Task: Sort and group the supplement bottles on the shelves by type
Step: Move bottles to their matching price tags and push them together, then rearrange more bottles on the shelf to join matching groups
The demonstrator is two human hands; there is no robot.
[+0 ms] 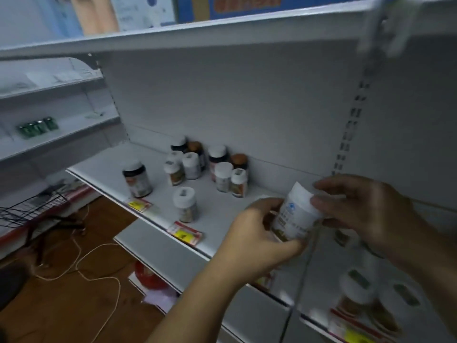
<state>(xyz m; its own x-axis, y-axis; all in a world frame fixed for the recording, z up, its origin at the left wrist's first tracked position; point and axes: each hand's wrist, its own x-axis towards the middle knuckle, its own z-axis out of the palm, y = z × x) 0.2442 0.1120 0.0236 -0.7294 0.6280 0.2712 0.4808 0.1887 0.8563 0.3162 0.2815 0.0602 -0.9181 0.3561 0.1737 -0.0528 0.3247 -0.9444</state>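
Observation:
A white supplement bottle (295, 214) is tilted in front of the shelf, held between both hands. My left hand (257, 233) grips its lower body and my right hand (366, 206) pinches its white cap end. On the white shelf (158, 194) stand several bottles: a dark one with a white cap (137, 179) at the left, a lone white one (185, 204) near the front edge, a cluster of white and dark ones (185, 162) behind, and another cluster (227, 172) to the right. More white-capped bottles (371, 300) sit blurred on the lower right shelf.
Yellow and red price tags (184, 233) hang on the shelf's front edge. An upper shelf (173, 38) carries boxes. To the left stands another shelving unit with green packs (37, 127). Cables (94, 268) lie on the brown floor below, beside a red object (148, 276).

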